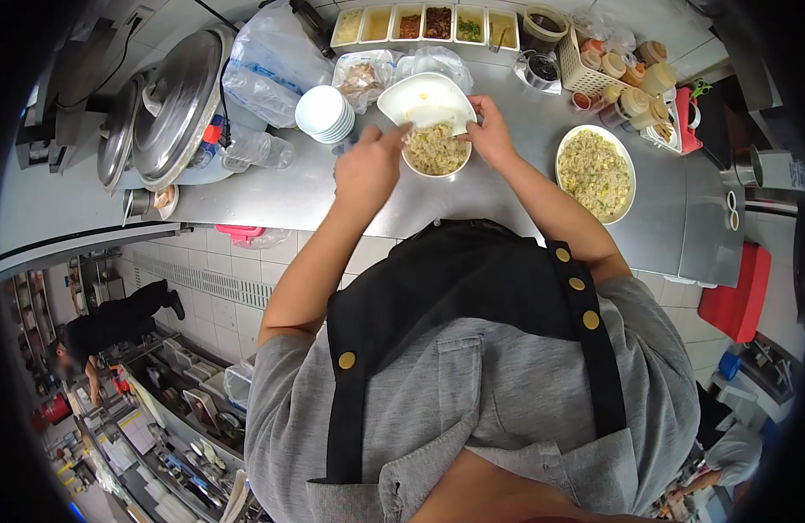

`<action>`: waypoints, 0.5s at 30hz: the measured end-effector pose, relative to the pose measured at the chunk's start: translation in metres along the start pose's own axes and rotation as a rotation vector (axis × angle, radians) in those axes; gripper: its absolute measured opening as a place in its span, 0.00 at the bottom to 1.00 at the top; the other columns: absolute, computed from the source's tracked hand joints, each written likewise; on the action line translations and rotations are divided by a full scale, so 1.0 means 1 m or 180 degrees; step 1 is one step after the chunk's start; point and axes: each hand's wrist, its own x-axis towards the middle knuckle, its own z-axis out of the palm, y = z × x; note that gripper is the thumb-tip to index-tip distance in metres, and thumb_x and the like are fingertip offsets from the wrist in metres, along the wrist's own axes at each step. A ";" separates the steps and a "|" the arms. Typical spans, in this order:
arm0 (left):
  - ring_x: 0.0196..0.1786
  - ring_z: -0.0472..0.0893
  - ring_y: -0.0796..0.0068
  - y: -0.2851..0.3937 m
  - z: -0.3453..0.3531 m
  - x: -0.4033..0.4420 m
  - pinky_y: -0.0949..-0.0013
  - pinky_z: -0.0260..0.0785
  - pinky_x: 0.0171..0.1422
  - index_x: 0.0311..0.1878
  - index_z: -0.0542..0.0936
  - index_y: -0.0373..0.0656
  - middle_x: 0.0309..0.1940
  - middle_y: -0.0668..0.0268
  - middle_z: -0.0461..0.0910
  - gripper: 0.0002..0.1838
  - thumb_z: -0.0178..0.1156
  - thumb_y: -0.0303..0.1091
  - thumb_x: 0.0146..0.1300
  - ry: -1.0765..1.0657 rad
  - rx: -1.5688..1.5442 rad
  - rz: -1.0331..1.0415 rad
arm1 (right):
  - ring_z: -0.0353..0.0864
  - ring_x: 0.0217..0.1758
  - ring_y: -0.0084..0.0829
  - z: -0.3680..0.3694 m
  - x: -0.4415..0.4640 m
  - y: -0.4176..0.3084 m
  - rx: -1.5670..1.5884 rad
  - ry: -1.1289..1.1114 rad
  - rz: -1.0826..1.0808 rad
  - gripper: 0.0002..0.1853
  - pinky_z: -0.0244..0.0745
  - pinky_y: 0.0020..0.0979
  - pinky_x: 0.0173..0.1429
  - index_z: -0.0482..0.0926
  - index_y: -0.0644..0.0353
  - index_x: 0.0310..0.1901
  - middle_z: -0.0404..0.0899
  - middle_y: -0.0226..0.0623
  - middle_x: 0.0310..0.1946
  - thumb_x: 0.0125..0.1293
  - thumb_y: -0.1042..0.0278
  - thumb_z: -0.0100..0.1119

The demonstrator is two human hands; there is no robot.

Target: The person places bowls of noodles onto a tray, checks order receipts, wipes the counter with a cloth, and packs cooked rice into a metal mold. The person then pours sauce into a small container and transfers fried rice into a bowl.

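Observation:
My right hand (pixel 489 132) grips the rim of a white dish (pixel 427 94), tilted over a round white bowl. Fried rice (pixel 437 150) fills that bowl (pixel 431 174), and a few bits cling to the dish's inner face. My left hand (pixel 369 170), partly smeared by motion, is closed at the left side of the bowl, its fingers near the dish's lower edge. What it holds is too blurred to name. Right of my right arm is an oval white plate (pixel 631 181) heaped with more fried rice.
Stacked white bowls (pixel 324 112) stand left of my left hand. Behind are a row of topping containers (pixel 424 24) and a plastic-wrapped tray (pixel 363 77). Sauce bottles (pixel 633 100) fill the back right; big lidded pots (pixel 177 105) stand left. Other people (pixel 123 314) are in the kitchen.

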 end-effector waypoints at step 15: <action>0.44 0.82 0.50 -0.014 0.030 -0.030 0.54 0.74 0.47 0.61 0.81 0.57 0.41 0.56 0.82 0.18 0.59 0.36 0.70 -0.0386 -0.0627 -0.0611 | 0.75 0.60 0.35 0.003 0.009 0.007 -0.0396 0.0312 -0.0361 0.24 0.89 0.31 0.50 0.63 0.65 0.59 0.70 0.45 0.57 0.61 0.90 0.46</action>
